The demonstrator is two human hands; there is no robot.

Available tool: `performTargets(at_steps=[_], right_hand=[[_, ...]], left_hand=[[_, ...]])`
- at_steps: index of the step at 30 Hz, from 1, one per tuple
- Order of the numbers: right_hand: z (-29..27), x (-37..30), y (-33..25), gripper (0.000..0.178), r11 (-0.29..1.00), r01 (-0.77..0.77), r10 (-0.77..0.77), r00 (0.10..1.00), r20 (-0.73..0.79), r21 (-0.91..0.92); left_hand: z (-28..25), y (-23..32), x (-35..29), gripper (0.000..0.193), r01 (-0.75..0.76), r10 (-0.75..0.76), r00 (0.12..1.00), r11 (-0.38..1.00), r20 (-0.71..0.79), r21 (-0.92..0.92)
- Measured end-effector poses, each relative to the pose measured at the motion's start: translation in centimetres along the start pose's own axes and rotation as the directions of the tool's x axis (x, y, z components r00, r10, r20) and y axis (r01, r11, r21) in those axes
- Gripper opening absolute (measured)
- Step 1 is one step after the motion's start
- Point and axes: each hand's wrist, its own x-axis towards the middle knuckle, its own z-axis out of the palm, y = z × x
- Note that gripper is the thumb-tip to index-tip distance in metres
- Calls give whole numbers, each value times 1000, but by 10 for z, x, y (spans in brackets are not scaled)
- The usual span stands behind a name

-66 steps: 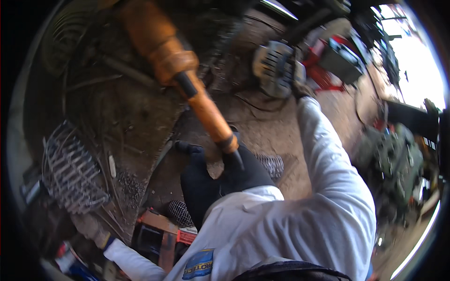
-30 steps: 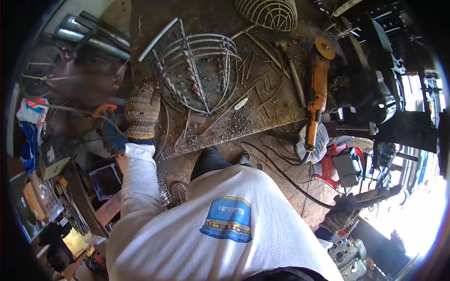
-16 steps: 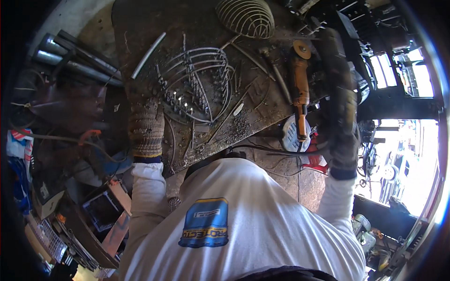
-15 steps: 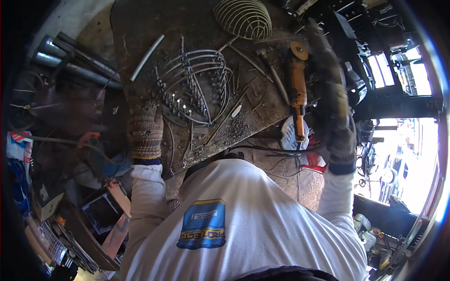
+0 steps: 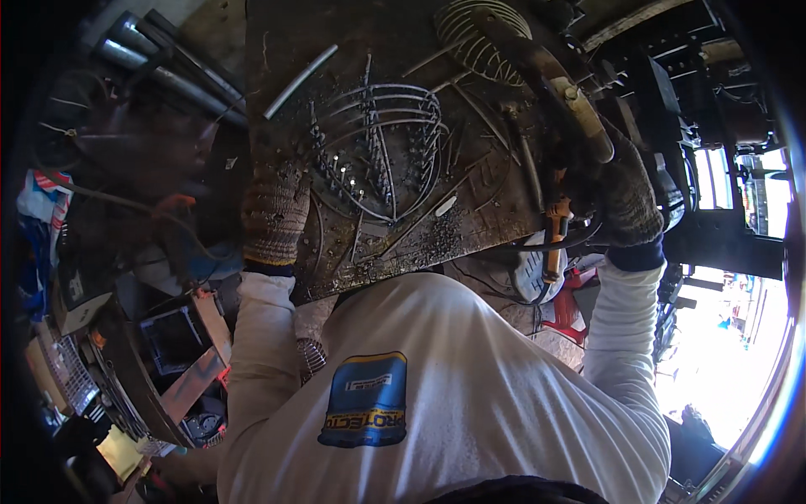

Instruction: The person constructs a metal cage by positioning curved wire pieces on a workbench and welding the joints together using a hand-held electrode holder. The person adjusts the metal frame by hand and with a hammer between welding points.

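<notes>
Your right hand [image 5: 630, 195] grips a long tool [image 5: 550, 77], seemingly readying it; your left hand [image 5: 277, 212], hold unclear, is near the tabletop's [image 5: 378, 25] left edge. Next probably calls for steadiness.

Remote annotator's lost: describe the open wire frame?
On the dark workbench, look left of the orange power tool. There lies the open wire frame; unlike the tightly ringed wire dome beyond, its curved hoops are few and widely spaced.

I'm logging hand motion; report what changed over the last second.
The right hand, gripping a long tool, has swung forward over the right side of the bench, partly hiding the orange grinder. The left hand stays by the wire frame.
</notes>
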Motion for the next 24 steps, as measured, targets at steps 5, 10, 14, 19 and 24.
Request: performTargets(at_steps=[5,10,14,19,24], right_hand=[[-5,15,21,71,999,-5,4,1000,21,32],[-3,28,31,70,999,51,-52,997,49,13],[4,32,31,71,998,-48,51,997,61,-35],[3,42,42,76,991,-1,12,997,79,-136],[2,42,36,74,995,-59,71,988,137,-86]], left_hand=[[-1,-3,7,65,-34,25,998,987,-58,-158],[16,4,-12,59,-130,131,991,924,-22,-361],[16,11,-20,55,-85,112,993,885,32,-458],[-3,-8,4,35,95,-23,995,586,100,-805],[15,-5,-7,44,-5,2,1000,585,-6,-811]])
